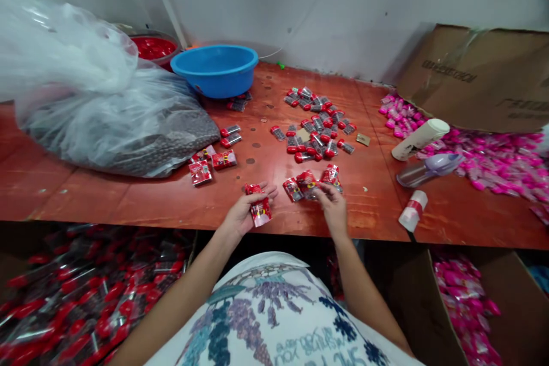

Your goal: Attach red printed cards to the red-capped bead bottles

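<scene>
Across the palm of my left hand lie small red printed packets, held by the thumb; their exact number is unclear. With thumb and fingers closed, my right hand grips the edge of another red packet just over the table. Beside it are a red packet on the left and more red packets behind the fingers. Farther back is a loose pile of small clear containers with red caps and dark contents. Several red packets rest left of my left hand.
A large clear bag of dark beads and a blue basin stand at the left. Pink pieces, a cardboard box, a white roll and a clear scoop-like item are at the right. Filled boxes sit below the table edge.
</scene>
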`<control>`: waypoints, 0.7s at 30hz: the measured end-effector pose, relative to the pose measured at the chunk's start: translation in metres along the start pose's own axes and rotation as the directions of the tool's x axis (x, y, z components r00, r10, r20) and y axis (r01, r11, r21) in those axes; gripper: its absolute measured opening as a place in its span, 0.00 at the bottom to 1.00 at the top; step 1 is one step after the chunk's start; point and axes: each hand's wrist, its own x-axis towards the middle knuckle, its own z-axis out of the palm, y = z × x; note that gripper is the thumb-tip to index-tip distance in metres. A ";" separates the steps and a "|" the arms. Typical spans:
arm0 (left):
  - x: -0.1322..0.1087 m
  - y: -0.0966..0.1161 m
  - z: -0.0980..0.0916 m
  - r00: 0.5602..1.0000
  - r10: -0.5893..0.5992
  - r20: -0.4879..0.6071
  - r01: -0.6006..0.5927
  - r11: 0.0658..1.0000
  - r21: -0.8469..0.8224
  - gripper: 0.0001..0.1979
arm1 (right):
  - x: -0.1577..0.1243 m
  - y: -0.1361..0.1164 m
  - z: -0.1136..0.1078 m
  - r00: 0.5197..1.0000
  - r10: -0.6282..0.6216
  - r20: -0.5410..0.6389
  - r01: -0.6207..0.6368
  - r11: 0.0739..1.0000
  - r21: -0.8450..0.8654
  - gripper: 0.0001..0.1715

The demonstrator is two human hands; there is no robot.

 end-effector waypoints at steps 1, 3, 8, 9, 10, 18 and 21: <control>0.001 0.001 -0.001 1.000 0.007 0.011 -0.007 1.000 -0.022 0.20 | 0.003 0.001 -0.008 0.997 -0.043 -0.071 0.035 0.994 -0.108 0.22; 0.003 0.002 -0.002 0.997 0.055 0.049 -0.054 0.998 -0.039 0.21 | 0.003 -0.001 -0.012 0.976 -0.149 -0.158 0.101 0.954 -0.281 0.24; 0.004 -0.004 0.005 0.981 0.153 0.117 -0.148 0.988 -0.053 0.20 | -0.026 -0.022 0.042 0.947 -0.173 0.272 0.199 0.977 -0.071 0.23; 0.004 -0.006 0.006 0.980 0.160 0.118 -0.156 0.987 -0.044 0.18 | -0.032 -0.025 0.056 0.929 -0.164 0.331 0.178 0.984 -0.011 0.22; 0.003 -0.008 0.007 0.979 0.170 0.114 -0.167 0.985 -0.032 0.17 | -0.035 -0.027 0.069 0.925 -0.166 0.341 0.166 0.986 0.030 0.20; 0.007 0.003 -0.008 0.936 0.332 -0.118 -0.343 0.934 -0.097 0.08 | -0.005 -0.037 0.097 0.828 -0.234 0.509 0.362 0.917 -0.168 0.14; 0.007 0.016 -0.015 0.941 0.284 -0.184 -0.308 0.944 -0.115 0.08 | 0.044 -0.049 0.083 0.814 -0.275 0.511 0.544 0.668 -0.507 0.14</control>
